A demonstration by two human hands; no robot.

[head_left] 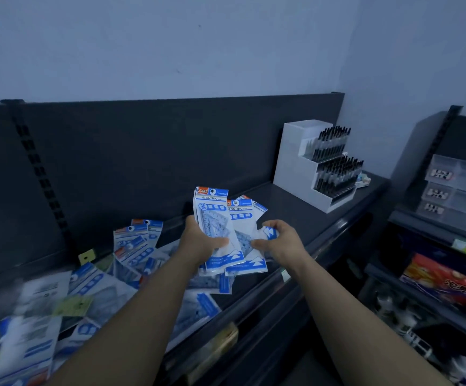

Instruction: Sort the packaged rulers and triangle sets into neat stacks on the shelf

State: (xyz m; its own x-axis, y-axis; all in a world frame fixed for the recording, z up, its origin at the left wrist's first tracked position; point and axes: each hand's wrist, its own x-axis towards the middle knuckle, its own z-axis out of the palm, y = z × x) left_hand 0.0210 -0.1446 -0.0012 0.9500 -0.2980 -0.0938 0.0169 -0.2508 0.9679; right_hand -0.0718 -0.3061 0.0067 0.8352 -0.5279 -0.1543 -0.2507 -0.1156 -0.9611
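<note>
The front packet [217, 227] in the raised bundle reads "GEOMETRIC" under a red and blue header, with a large "2" in a blue band beneath; the brand mark in the red corner is too small to read. A second packet [243, 232] just behind it shows the same word, its first letter hidden by the front one. The bundle is held upright above the shelf [296, 213], with white arrowheads on blue along the lower edges. The left hand [202, 240] has its grip pressed on the front packet, thumb across the face. The right hand [277, 242] pinches the edge of the rear packets between thumb and fingers. To the left of the bundle a loose heap of packets [131, 254] lies scattered on the shelf, overlapping at many angles, blurred toward the near corner; a yellow tag [86, 257] sits at the shelf's back panel. To the right of the bundle, further along the shelf, stands a white stepped pen rack [296, 168] filled with dark pens [334, 162]. Beyond it, clear drawers [460, 188] carry labels too blurred to read, and below them sits a red box [443, 280].
</note>
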